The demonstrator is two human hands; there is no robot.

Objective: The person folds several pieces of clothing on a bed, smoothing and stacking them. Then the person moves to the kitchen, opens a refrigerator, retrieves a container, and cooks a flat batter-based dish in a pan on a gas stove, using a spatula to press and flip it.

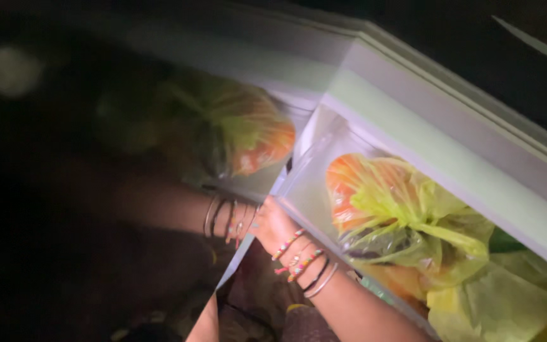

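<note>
My right hand (272, 223) curls shut on the front left corner of the clear drawer (305, 190), where the yellow bag (406, 218) of orange produce lies heaped, so I judge a crooked tug could jam it or snag the bag.

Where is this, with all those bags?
Probably inside a fridge in a dark kitchen: a clear drawer holds a yellow-green bag of orange produce, under a white shelf, with one hand on it.
</note>
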